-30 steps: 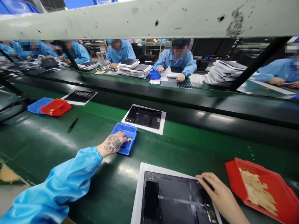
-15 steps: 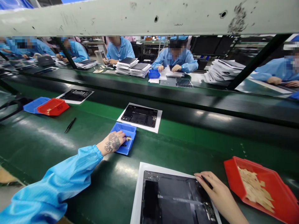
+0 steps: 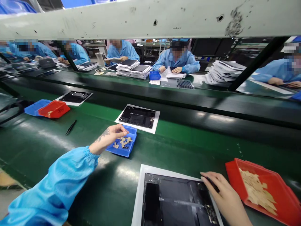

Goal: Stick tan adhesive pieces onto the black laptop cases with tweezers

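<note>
My left hand hovers over the near side of the blue tray. Its fingertips are pinched together above the small tan pieces lying inside. I cannot tell whether one of those pieces is caught between them. The tray rests on the green tabletop, just in front of a black panel on a white sheet.

My right hand lies on the upper right corner of the nearer black panel. Its fingers are curled around a thin black tool, whose tip shows by the thumb. Just to the right stands a red tray holding a heap of tan scraps.
</note>
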{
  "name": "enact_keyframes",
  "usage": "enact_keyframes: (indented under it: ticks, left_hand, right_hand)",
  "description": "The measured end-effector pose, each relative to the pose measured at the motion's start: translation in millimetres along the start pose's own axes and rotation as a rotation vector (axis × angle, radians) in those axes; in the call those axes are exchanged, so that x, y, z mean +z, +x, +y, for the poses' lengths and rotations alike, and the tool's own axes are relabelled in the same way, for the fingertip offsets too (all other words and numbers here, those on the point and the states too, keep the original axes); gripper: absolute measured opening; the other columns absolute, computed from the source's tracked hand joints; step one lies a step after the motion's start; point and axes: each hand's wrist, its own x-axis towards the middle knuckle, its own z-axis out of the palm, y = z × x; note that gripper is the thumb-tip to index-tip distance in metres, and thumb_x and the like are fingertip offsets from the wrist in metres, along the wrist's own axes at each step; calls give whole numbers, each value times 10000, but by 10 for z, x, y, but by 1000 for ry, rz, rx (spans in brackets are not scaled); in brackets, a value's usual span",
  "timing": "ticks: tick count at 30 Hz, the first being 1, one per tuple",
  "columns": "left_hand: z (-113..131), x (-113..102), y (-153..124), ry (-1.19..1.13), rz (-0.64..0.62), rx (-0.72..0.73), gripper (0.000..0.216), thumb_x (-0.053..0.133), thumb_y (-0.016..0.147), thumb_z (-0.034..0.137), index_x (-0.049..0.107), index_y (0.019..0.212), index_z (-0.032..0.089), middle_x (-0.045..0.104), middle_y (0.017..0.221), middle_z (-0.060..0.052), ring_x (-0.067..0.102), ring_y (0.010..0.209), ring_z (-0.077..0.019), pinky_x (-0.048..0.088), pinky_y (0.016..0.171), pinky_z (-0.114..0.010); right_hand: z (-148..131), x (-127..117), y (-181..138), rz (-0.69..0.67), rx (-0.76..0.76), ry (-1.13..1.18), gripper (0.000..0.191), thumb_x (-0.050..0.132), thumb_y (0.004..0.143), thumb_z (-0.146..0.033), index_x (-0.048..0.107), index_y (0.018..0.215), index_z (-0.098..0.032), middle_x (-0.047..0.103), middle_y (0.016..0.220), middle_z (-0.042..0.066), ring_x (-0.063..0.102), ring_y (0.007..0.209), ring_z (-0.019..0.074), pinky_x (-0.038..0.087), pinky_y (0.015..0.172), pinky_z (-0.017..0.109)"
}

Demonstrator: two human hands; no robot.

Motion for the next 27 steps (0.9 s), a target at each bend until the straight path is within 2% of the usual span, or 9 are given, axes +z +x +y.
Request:
enact_keyframes:
  ticks: [3,7,10,13,16,18,21,24,27]
  left_hand:
    - [344,390,-126,-183,-83,-31,196,640,768,346,582,775,159,622,748,-9,575,704,-137,433,673,-250]
    - [796,1127,-249,-317,-370,9,189,637,783,317,554,753,151,543,657,21,505,624,-104,395,615,-228]
    - [1048,1643,-305,-329,-588,38,188,631,796,315,562,767,143,526,648,24,466,598,-90,356,569,-215]
    - [1229,2039,-315,-351,-742,68,201,620,817,330,565,782,139,540,653,18,468,597,-87,348,561,-211]
    - [1336,2368,-289,-465,-832,75,230,674,781,337,585,830,131,571,700,2,514,639,-96,395,612,-220]
    - [1373,2572,-269,-523,-856,58,255,720,741,319,600,850,123,582,703,-4,532,641,-99,414,621,-221]
    - [1406,2846,-246,-584,-828,30,215,719,751,290,612,808,113,597,668,-12,548,609,-94,432,613,-217]
    - [1433,3076,-226,-704,-814,-43,195,734,739,254,625,800,104,624,683,-27,573,616,-94,461,630,-217]
    - [1448,3279,-214,-851,-900,-181,214,760,705,200,624,835,98,632,685,-30,587,614,-90,465,617,-198]
  right_hand:
    - [-292,-145,-49,35,-5,123,355,511,870,-539,705,911,-245,623,991,58,610,935,224,473,845,313]
    - [-821,-323,-126,-198,5,365,238,539,900,-412,688,861,-229,623,858,30,595,802,168,456,734,253]
    - [-998,-413,-170,-230,50,491,190,609,850,-378,661,915,-208,581,816,10,495,636,123,405,605,242]
    - [-894,-514,-236,-174,164,625,207,606,849,-373,591,779,-179,489,697,-22,398,579,100,335,547,231]
    - [-660,-647,-336,-64,265,734,256,617,840,-389,554,725,-169,466,671,-27,403,600,101,323,558,231]
    - [-515,-737,-403,14,316,776,259,641,818,-399,576,725,-166,494,663,-22,422,600,103,340,570,235]
    - [-353,-840,-475,94,375,818,241,669,795,-394,617,737,-166,570,693,-1,490,629,117,392,614,247]
    - [-234,-890,-505,164,340,823,205,684,784,-372,644,763,-172,631,773,27,560,724,149,435,688,268]
    - [-115,-915,-510,237,273,788,186,680,788,-354,632,747,-178,626,745,19,559,684,143,439,651,261]
